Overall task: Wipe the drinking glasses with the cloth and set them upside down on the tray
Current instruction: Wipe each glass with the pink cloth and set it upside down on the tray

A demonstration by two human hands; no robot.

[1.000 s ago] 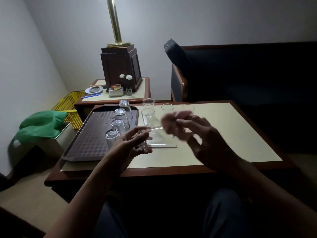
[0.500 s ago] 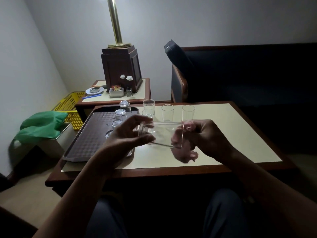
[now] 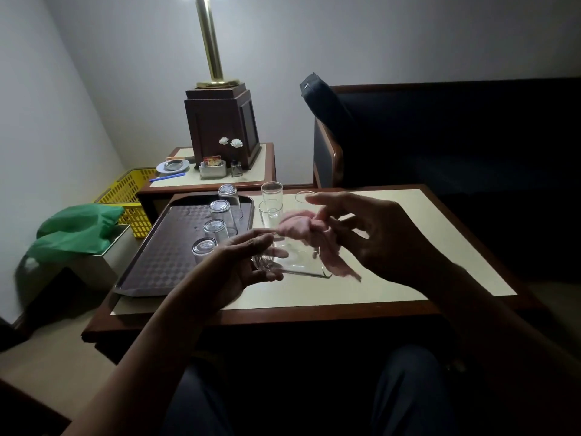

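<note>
Four clear drinking glasses (image 3: 217,229), upside down, in a row along the right side of the brown rectangular plastic tray (image 3: 163,259). Tray sits on left part of the cream-topped wooden table (image 3: 440,234).

Three clear upright glasses (image 3: 271,212) on the tabletop just right of the tray, far side. One is partly hidden behind the right hand.

One clear tumbler (image 3: 298,264), held on its side above the near-mid table, base to left, open mouth to right.

Left hand (image 3: 232,272): grips the tumbler's base end, fingers and thumb curled round it.

Right hand (image 3: 383,237): holds the crumpled pink cloth (image 3: 298,226) pinched btwn thumb and fingers, index finger stretched out. Cloth is blurred and drapes over the tumbler's mouth end. Cannot tell whether any of it is inside.

Misc., far side: small side table (image 3: 251,177) w/ dark wooden lamp base (image 3: 223,127), brass post (image 3: 209,42), two white flowers (image 3: 231,142), a round dish (image 3: 173,165), a blue pen (image 3: 167,177).

Misc., left: yellow plastic basket (image 3: 125,193), green bag (image 3: 75,231) just near of it.

Misc., far right: dark sofa (image 3: 440,136).
</note>
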